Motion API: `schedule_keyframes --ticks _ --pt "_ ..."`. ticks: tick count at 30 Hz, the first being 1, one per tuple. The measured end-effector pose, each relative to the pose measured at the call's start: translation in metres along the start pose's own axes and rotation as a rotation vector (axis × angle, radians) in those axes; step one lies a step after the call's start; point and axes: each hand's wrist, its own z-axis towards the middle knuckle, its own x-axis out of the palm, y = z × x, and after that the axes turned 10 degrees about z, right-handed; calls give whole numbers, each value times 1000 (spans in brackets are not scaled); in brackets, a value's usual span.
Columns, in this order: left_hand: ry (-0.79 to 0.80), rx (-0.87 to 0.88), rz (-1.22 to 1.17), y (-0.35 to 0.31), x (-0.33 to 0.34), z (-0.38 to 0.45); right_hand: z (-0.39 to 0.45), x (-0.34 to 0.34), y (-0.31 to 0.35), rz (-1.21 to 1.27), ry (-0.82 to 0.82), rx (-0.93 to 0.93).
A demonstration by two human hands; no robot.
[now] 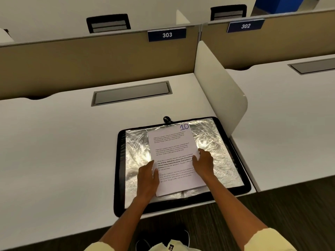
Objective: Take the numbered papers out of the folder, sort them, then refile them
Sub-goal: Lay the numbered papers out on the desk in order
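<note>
A black zip folder with a shiny silver face lies at the desk's near right corner and overhangs the front edge. On it rests a stack of printed papers; the top sheet bears a handwritten purple "10" in its upper right corner. My left hand lies flat against the stack's left edge, fingers straight. My right hand touches the stack's right edge, thumb on the top sheet. Sheets beneath the top one are hidden.
The white desk has a grey cable hatch at the back. A white divider panel stands right of the folder. A tan partition with labels 303 and 302 closes the back. Dark carpet lies below the desk's front edge.
</note>
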Motion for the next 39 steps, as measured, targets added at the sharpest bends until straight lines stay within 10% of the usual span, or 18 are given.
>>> schedule_keyframes --ticks 11,17,29,39 --pt "-158 -190 380 32 -19 9 7 -31 -13 14 -270 26" --pt "9 -438 418 64 -40 22 39 -90 -71 -144 -235 202" --pt "-125 -339 322 60 -33 10 33 -84 -83 -343 -107 159" --pt "-221 -246 327 47 -31 15 22 -67 -62 -54 -333 -88"
